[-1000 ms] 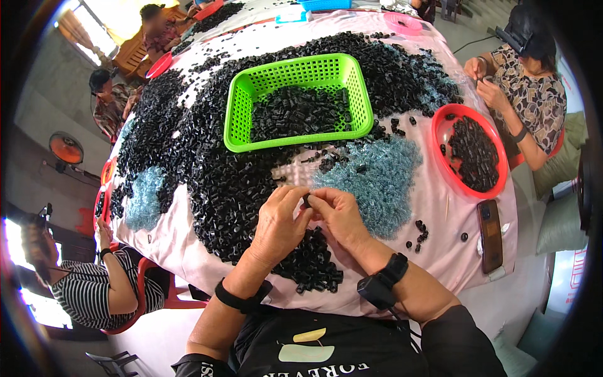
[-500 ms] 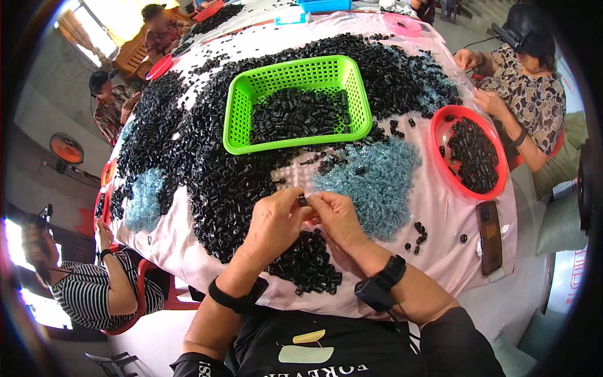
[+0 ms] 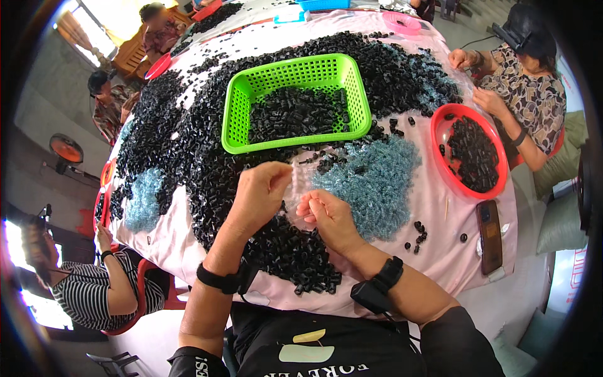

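My left hand (image 3: 262, 190) is raised just in front of the green plastic basket (image 3: 295, 144), its thumb and fingertips pinched together. Anything between them is too small or hidden to see. Lower and to the right, my right hand (image 3: 331, 218) is closed, the thumb pressed against the curled fingers; whatever it may hold does not show. The hands are apart. Small black plastic parts (image 3: 289, 254) are heaped under and between my wrists. Beside my right hand spreads a pile of small clear bluish pieces (image 3: 377, 188). The basket contains more black parts.
A wide mound of black parts (image 3: 195, 163) covers the left and back of the pink-clothed table. On the right are a red bowl (image 3: 434, 151) of black parts and a phone (image 3: 490, 235). A co-worker (image 3: 524, 81) sits at right, others along the left.
My hands were together holding a small black part; now they have separated. The left moved up and left, the right slightly lower, and the part is no longer visible.
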### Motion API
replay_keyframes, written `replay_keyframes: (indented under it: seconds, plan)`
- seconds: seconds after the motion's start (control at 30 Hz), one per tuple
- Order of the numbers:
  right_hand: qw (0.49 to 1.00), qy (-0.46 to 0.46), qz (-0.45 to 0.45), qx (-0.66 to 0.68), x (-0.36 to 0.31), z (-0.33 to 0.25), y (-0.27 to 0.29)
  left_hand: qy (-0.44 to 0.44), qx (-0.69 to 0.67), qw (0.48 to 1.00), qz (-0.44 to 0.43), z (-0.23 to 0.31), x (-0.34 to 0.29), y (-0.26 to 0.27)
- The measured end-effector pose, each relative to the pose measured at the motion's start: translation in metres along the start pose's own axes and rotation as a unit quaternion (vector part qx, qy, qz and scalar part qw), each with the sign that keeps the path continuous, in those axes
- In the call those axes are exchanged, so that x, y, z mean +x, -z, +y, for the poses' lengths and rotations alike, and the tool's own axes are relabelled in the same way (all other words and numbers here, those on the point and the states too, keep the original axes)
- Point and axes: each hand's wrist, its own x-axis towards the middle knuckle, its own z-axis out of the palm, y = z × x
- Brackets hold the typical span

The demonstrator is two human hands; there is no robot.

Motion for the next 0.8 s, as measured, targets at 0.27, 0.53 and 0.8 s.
replay_keyframes:
  seconds: [0.27,0.53,0.8]
  plan:
    - [0.996,0.024,0.035,-0.073,-0.001,-0.010,0.001,-0.040,0.134,0.989,-0.051,-0.025,-0.018,-0.012]
    - [0.996,0.075,0.026,-0.049,0.000,-0.007,0.000,0.015,0.173,0.983,-0.061,-0.020,-0.024,-0.025]
    - [0.999,0.013,-0.027,-0.043,-0.001,-0.008,0.004,-0.027,0.158,0.986,-0.044,-0.021,-0.024,-0.020]
